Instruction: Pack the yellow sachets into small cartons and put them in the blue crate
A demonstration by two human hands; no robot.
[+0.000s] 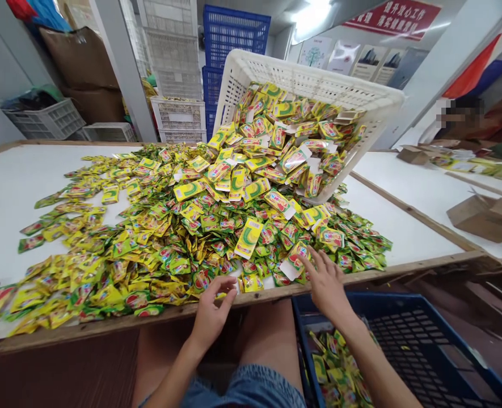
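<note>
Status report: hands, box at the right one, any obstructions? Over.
Right hand at a small flat yellow-green cardboard box. Left hand half-curled at the wooden table edge. Both grips unclear. Shiny yellow-green packets crowd both.

This looked like a packing workshop: sachets (127,277) and small boxes (249,238) lay heaped on a wood-edged worktable (4,192), stacked plastic crates (236,37) stood behind.

The room is brightly lit by a ceiling lamp (313,19), itself washed out; shadow is cast beneath the table (4,192); edges are visibly stretched.
</note>
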